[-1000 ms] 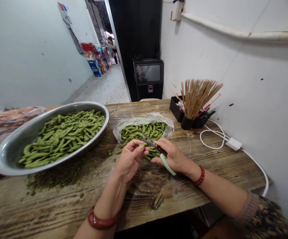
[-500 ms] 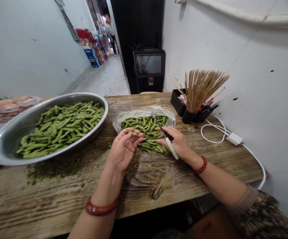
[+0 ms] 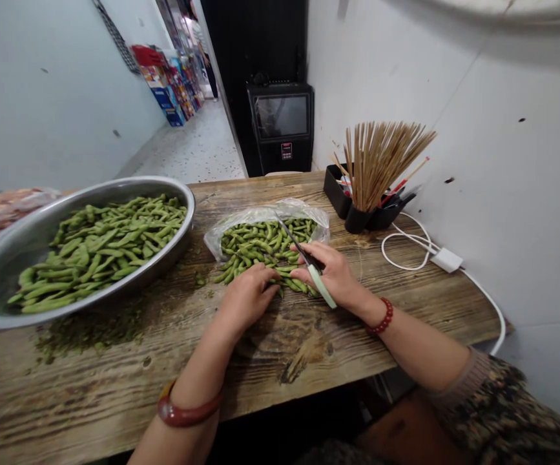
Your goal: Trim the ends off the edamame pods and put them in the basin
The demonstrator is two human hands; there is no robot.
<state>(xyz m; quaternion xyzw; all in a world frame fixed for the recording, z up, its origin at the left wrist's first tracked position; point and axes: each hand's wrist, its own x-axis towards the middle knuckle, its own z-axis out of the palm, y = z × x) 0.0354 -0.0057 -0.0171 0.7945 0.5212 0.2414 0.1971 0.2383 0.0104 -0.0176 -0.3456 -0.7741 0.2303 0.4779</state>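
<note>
My right hand [image 3: 329,270] is closed around a pair of scissors [image 3: 322,285] with a pale green handle, its dark blades angled up and left over the edamame pods. My left hand [image 3: 250,294] reaches palm down into the front of the loose edamame pods [image 3: 241,261], its fingers curled and thumb drawn in at the pods; the fingertips are partly hidden. These pods spill from a clear plastic bag [image 3: 214,240] onto the wooden table. To the left, a large metal basin [image 3: 183,236] holds a heap of edamame pods [image 3: 110,239].
Green trimmings [image 3: 90,332] lie before the basin. A black holder [image 3: 357,219] with wooden skewers [image 3: 381,161] stands at the back right, near a white cable with an adapter [image 3: 447,259]. Bagged food [image 3: 8,210] sits behind the basin. A person [image 3: 207,58] stands in the doorway.
My left hand has turned from palm up, with a pod between its fingers, to palm down at the pods. My right hand still holds the scissors. The view has shifted slightly.
</note>
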